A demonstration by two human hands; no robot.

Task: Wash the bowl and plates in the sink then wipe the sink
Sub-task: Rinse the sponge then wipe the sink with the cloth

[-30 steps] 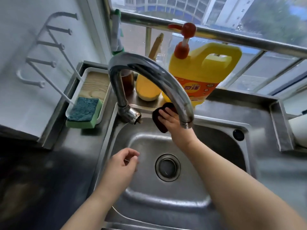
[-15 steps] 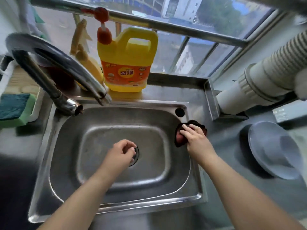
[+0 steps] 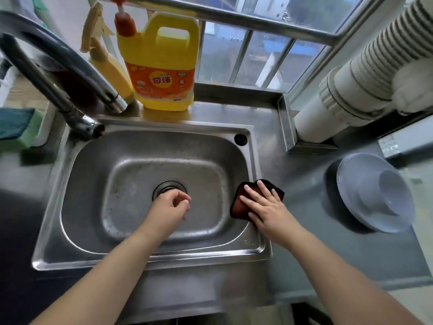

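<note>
1. Right hand (image 3: 266, 207) pressed flat on the cloth (image 3: 239, 205), fingers straight and spread, nothing curled round it.
2. Cloth dark, red-brown with a black edge, lying on the right rim of the sink (image 3: 150, 259), partly draped over the inner wall.
3. Left hand (image 3: 169, 207) held over the basin just in front of the drain (image 3: 167, 186), fingers loosely curled, thumb near the fingertips, holding nothing.
4. Basin steel, dull and speckled, with no dishes inside.
5. Plates (image 3: 358, 207) stacked on the counter (image 3: 302, 184) to the right, well apart from the sink, with the bowl (image 3: 393, 191) resting on top, all pale grey.
6. Tap (image 3: 63, 64) arching from the left back corner, spout ending near the back rim.
7. Yellow jug (image 3: 161, 73) with a red pump standing behind the sink on the ledge, just beside a smaller yellow bottle (image 3: 112, 64).
8. Sponge (image 3: 16, 127), green with a dark top, at the far left edge beside the tap base.
9. Ribbed white pipe (image 3: 365, 73) running across the upper right, above the counter's raised edge.
10. Window bars (image 3: 243, 52) behind the jug.
</note>
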